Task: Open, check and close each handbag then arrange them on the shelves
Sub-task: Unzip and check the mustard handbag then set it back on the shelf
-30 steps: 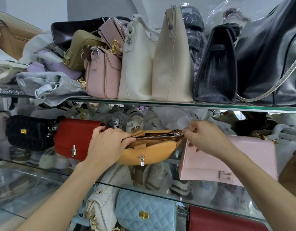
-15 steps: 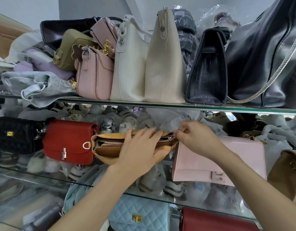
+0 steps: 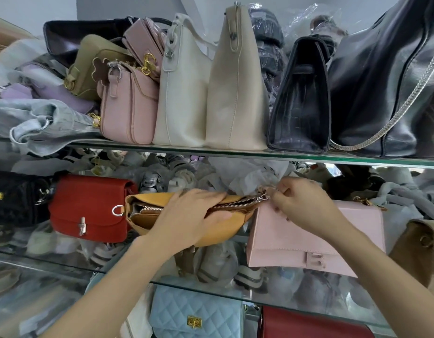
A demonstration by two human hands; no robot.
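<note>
A mustard-yellow handbag (image 3: 218, 236) lies on the middle glass shelf (image 3: 64, 262), between a red flap bag (image 3: 89, 206) and a pale pink flap bag (image 3: 296, 242). My left hand (image 3: 186, 215) grips the mustard bag at its middle, fingers over the top edge and thumb across the front. My right hand (image 3: 301, 203) pinches the silver zipper pull (image 3: 264, 197) at the bag's right end. The bag's mouth gapes at its left end, showing an inner zip pocket.
The upper shelf (image 3: 235, 154) holds a tight row: pink bag (image 3: 128, 106), two cream bags (image 3: 181, 93), black crocodile bag (image 3: 301, 106), large black chain bag (image 3: 386, 81). A black quilted bag (image 3: 13, 198) sits far left. A blue quilted bag (image 3: 194, 311) and a dark red bag (image 3: 308, 323) lie below.
My left hand has slid from the mustard bag's left end to its middle. My right hand stays pinched at the zipper pull on the right end.
</note>
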